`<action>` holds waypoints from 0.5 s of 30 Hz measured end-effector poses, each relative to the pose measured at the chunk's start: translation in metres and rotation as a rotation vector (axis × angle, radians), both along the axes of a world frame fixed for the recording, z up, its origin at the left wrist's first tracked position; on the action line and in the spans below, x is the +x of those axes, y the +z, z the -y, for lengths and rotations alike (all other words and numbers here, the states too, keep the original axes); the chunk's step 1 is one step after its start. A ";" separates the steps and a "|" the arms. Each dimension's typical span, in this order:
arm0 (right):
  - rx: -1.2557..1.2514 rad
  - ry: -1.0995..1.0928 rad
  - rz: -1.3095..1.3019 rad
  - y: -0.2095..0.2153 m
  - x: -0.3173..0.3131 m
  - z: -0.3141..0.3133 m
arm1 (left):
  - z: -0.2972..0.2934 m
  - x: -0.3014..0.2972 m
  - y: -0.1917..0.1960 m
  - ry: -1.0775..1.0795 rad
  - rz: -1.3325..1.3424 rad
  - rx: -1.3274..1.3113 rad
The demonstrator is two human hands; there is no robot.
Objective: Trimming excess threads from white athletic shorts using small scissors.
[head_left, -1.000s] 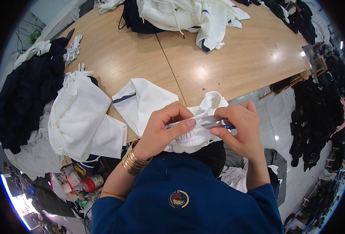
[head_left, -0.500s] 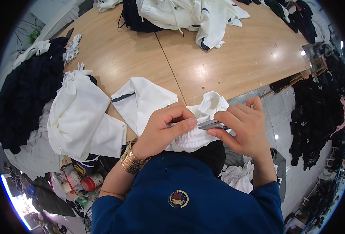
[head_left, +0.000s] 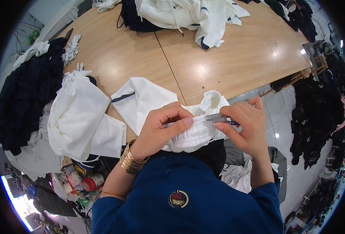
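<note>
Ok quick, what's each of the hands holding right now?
Left hand: closed, pinching the gathered white waistband.
Right hand: closed, holding small metal snips.

No readable texts, labels or numbers.

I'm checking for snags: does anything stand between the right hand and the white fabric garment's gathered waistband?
Only the small grey metal snips that the right hand holds, pointing toward the white gathered fabric waistband; nothing else visible stands between hand and waistband.
</note>
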State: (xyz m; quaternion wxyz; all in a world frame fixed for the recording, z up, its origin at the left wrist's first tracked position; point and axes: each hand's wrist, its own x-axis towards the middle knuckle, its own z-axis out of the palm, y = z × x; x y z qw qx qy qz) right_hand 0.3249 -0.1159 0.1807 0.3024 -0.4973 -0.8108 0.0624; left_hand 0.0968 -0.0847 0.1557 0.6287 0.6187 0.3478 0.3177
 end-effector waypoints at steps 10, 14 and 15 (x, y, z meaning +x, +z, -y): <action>0.050 0.068 0.063 -0.003 -0.006 -0.002 | 0.000 0.001 0.001 -0.008 0.025 -0.046; 0.106 0.054 0.101 -0.002 -0.008 -0.003 | -0.002 0.001 -0.001 -0.015 0.013 -0.045; 0.106 0.054 0.101 -0.003 -0.007 -0.003 | -0.003 0.001 -0.001 -0.017 0.027 -0.064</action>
